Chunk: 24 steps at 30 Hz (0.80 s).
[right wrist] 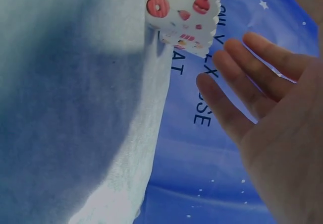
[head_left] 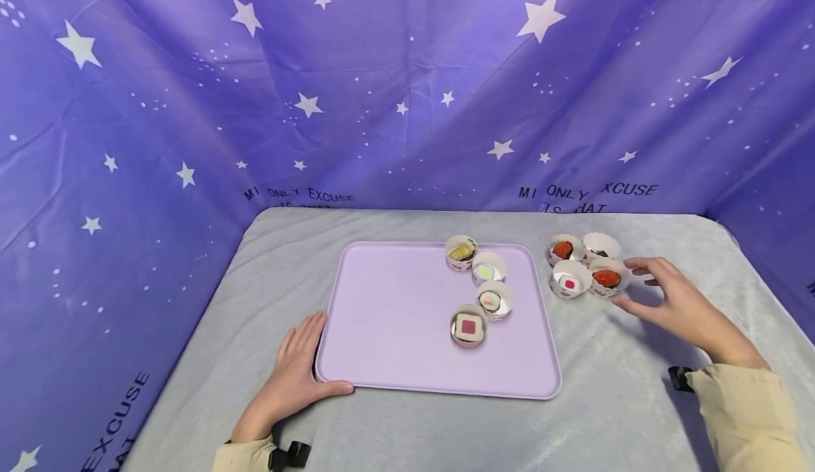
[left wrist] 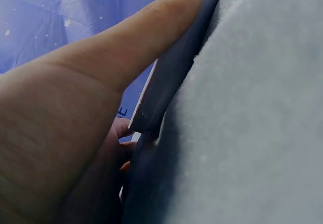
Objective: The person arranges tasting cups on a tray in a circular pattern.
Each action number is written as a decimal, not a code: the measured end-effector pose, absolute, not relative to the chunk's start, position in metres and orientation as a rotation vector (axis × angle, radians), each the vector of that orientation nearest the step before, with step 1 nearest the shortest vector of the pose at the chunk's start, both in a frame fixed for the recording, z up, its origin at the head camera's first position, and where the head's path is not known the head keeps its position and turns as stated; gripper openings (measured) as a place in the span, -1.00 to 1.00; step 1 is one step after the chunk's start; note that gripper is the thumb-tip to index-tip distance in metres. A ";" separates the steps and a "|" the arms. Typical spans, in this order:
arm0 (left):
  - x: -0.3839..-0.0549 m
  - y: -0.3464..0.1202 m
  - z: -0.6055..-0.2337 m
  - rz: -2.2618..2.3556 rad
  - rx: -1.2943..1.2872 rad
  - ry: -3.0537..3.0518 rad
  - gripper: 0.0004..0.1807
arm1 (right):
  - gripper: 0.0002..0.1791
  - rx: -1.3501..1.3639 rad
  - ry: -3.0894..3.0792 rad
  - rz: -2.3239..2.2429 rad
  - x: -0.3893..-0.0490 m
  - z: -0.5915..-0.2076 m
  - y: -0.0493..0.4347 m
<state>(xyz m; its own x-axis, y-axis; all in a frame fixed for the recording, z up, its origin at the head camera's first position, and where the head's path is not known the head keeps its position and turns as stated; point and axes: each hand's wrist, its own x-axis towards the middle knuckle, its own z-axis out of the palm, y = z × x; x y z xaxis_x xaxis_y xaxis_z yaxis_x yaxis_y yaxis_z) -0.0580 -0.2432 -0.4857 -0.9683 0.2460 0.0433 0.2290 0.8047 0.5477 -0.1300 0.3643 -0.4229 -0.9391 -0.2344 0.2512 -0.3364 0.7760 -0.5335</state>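
Note:
My left hand (head_left: 294, 366) rests at the near left corner of a lilac tray (head_left: 388, 316). Its straight fingers lie along the left edge and its thumb (left wrist: 166, 19) along the front edge. To the right of the tray, my right hand (head_left: 678, 309) reaches with spread fingers and nothing in its grasp. Nearest to it is a paper cup holding an orange-topped sushi piece (head_left: 606, 279). In the right wrist view, the printed cup (right wrist: 184, 4) stands beyond the fingertips; contact is not clear there.
Beside that cup stand a cup with orange-topped sushi (head_left: 563, 250), a cup with a red-centred piece (head_left: 569, 284) and a white cup (head_left: 601, 244). The tray's right half bears several cups, one with a square red-centred piece (head_left: 468, 327). Starry purple cloth (head_left: 407, 139) hangs behind the grey-covered table (head_left: 611, 380).

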 end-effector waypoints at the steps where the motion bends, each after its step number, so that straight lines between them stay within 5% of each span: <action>1: -0.058 -0.243 -0.486 0.891 0.390 2.956 0.41 | -0.28 0.446 -2.799 0.893 -0.131 -0.424 0.365; 24: -0.057 -0.244 -0.487 0.899 0.377 2.950 0.40 | -0.17 0.272 -3.041 0.975 -0.152 -0.431 0.358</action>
